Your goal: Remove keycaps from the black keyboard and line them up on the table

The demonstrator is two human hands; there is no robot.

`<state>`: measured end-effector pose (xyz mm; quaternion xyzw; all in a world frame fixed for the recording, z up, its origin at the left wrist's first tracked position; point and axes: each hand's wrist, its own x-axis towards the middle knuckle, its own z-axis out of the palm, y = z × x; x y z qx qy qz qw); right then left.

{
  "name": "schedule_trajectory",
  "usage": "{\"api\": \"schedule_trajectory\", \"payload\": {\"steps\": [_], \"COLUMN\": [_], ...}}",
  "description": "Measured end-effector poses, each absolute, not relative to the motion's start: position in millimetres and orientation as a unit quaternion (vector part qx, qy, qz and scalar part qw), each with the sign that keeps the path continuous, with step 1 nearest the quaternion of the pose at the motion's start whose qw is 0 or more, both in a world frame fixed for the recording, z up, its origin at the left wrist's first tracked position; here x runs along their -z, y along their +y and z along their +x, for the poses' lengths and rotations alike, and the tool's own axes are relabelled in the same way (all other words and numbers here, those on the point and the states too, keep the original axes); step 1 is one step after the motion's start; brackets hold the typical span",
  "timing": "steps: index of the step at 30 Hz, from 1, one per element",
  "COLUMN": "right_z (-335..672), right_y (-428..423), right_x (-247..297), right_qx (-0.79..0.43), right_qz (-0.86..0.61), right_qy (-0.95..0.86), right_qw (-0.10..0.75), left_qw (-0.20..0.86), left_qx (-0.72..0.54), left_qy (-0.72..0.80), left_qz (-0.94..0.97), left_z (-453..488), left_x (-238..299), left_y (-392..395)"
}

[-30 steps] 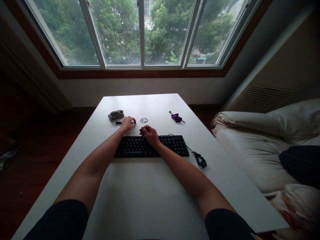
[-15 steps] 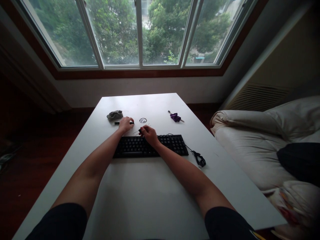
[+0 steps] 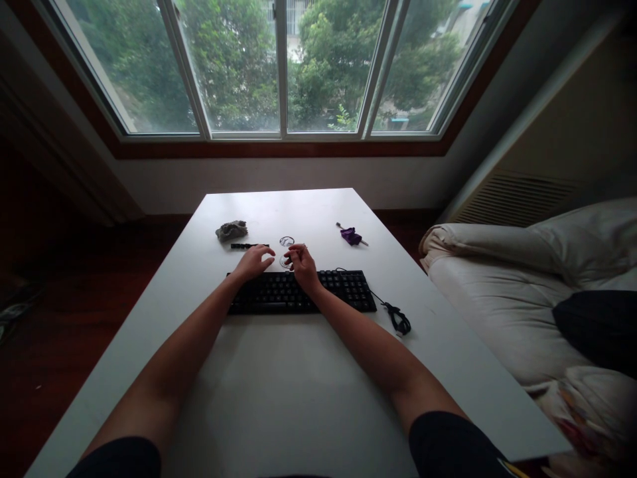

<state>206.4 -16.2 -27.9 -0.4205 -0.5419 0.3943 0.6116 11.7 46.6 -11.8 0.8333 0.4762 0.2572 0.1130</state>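
My left hand (image 3: 255, 261) hovers just beyond the left end of a black keyboard (image 3: 271, 302), thumb and fingers apart, holding nothing. Behind its fingers lies a thin dark strip with greenish patches (image 3: 242, 246). My right hand (image 3: 302, 265) is over the keyboard's far edge, fingertips drawn together around a small dark item that they mostly hide. Close to those fingertips, a round thin-rimmed piece (image 3: 283, 262) is partly covered. A similar round piece (image 3: 286, 241) rests flat on the white table, a little farther away.
A crumpled grey cloth (image 3: 231, 230) lies at the far left of the white table (image 3: 288, 385). At the far right is a purple cloth bundle (image 3: 351, 236) with a thin stick through it. The keyboard's coiled cable (image 3: 398, 320) sits on the right. A pale sofa (image 3: 478, 292) stands beyond the table's right edge.
My left hand has let go of the dark strip and come nearer to me and to the right. My right hand has shifted slightly right and turned, still pinching the small dark item.
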Motion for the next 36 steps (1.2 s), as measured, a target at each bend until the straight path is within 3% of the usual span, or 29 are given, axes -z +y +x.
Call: {"api": "schedule_trajectory", "payload": {"steps": [7,18,24,36], "right_z": [210,220,227,224], "right_y": [-15,-11,-7,-8], "right_x": [25,12,12,15], "right_qx": [-0.358,-0.399,-0.471,-0.455], "right_qz": [-0.423,-0.419,-0.391,-0.394], "right_qy": [-0.547,-0.646,-0.587,-0.589], "right_qw": [0.628,0.498,0.529,0.540], "left_qw": [0.170,0.138,0.147,0.204], "left_qx": [-0.210,-0.198,-0.192,-0.187], "left_qy": [0.402,0.426,0.428,0.434], "left_qz": [0.875,0.872,0.871,0.857], "left_z": [16,18,14,3], "left_x": [10,11,6,12], "left_y": [-1,-8,-8,5]}}
